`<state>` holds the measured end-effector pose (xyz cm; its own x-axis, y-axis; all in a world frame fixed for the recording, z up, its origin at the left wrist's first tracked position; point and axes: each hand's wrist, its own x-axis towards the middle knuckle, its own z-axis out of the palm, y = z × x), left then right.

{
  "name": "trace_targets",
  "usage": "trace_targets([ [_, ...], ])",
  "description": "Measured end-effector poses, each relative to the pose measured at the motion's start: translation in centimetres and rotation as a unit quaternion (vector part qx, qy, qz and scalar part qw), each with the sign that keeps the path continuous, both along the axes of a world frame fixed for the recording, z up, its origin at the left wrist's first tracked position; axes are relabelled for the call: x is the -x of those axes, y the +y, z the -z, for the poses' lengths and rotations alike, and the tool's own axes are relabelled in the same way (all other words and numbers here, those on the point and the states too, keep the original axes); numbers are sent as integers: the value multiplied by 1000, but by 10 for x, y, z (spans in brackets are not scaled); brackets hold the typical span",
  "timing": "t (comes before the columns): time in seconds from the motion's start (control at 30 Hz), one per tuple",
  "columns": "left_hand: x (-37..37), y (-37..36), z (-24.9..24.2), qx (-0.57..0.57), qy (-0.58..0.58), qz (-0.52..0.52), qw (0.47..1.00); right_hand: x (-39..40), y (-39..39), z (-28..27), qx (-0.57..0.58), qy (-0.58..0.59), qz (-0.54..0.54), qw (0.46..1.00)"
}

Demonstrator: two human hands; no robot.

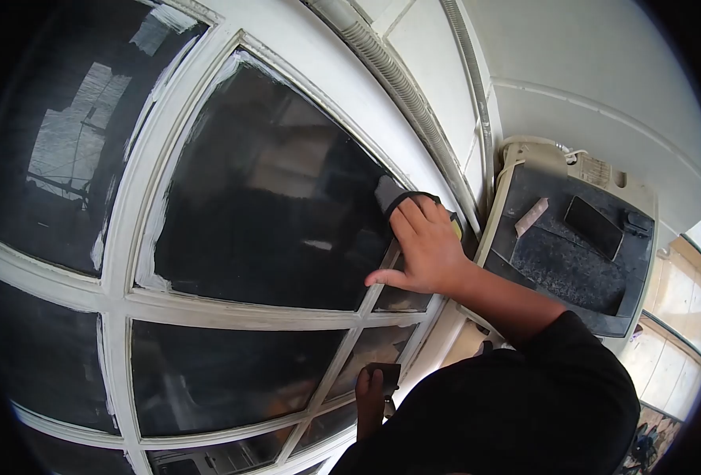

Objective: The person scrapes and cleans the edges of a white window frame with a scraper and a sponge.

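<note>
My right hand [426, 245] rests at the right side of a large dark glass pane [263, 198], beside its white frame. The fingers curl over a grey pad [387, 192] with a black edge, and the thumb sticks out to the left. A bit of yellow-green shows beyond the fingers. Lower down, my left hand [369, 385] is closed on a dark flat piece [388, 375], whose kind I cannot make out. It is close to the smaller panes. White streaks of what looks like paint run along the large pane's left and top edges.
Grey corrugated pipes [382, 67] run along the wall right of the frame. A beige appliance with a dusty dark top [564, 273] stands at the right. On it lie a dark rectangular object [593, 227] and a pale strip [532, 216].
</note>
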<state>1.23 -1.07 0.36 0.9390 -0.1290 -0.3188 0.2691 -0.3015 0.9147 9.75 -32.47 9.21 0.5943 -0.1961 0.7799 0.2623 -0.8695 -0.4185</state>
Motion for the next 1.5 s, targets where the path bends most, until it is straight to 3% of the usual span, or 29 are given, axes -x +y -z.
trace_targets([
  [0.17, -4, -5, -4, -21, -13, 27, 999, -15, -5, -25, -29, -4, -15, 999],
  [0.27, -1, -7, -7, -24, -4, 12, 1000, -24, -12, -54, -25, -75, 22, 997],
  [0.37, 1, 10, 7, -17, -31, 14, 999, -14, -14, -50, -19, 3, 24, 1000],
  [0.43, 1, 15, 14, 5, 0, -35, 999, -12, -9, -27, -26, -17, 36, 999],
  [0.53, 0, 12, 3, -11, -9, -26, 1000, -9, -3, -7, -39, 7, 52, 998],
  [0.67, -2, -4, -14, -38, -11, -6, 999, -12, -6, -33, -52, -12, 13, 998],
  [0.77, -2, -12, -19, 2, -24, 8, 1000, -9, -5, -52, -49, 9, 18, 999],
  [0.93, -1, -9, -17, 2, 7, 7, 1000, -6, -7, -37, -38, 21, 45, 998],
  [1.2, -6, -7, -11, -26, -21, 7, 999, -8, -7, -70, -88, 31, -5, 996],
  [1.37, -5, 2, -4, -29, -36, 1, 999, -6, -7, -39, -97, 51, 1, 994],
  [1.5, -2, 4, -9, -18, 0, -7, 1000, -6, -2, -51, -138, 61, -27, 988],
])
